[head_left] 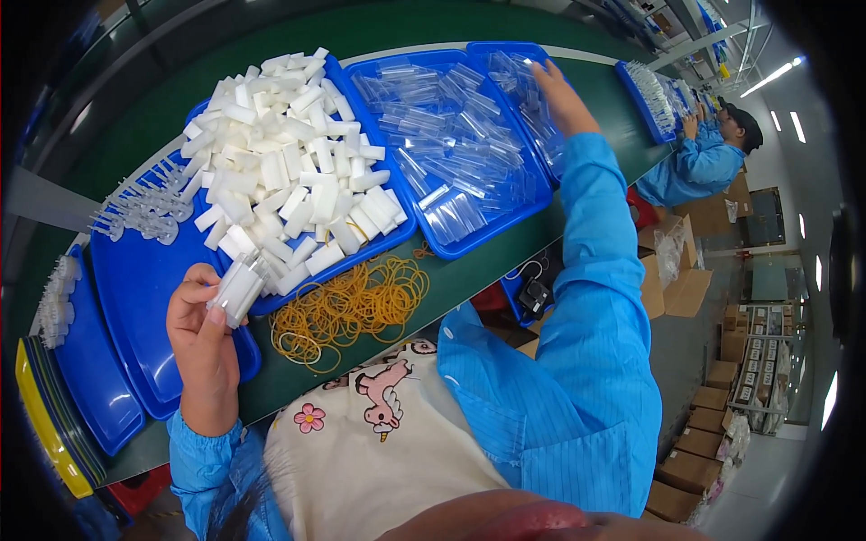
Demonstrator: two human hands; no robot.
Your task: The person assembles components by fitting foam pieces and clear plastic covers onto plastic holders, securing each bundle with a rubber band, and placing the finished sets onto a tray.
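The left hand, left of centre, pinches a small bundle of clear plastic pieces between thumb and fingers, in front of the heaped white blocks. The right hand reaches to the narrow blue tray at upper centre-right, fingers partly extended over its loose clear parts; whether they grip one cannot be told. The step in hand looks like gathering pieces. The next move seems to call for a clean pick-up on the right while the left keeps its bundle together. Rubber bands lie on the green table, lower centre.
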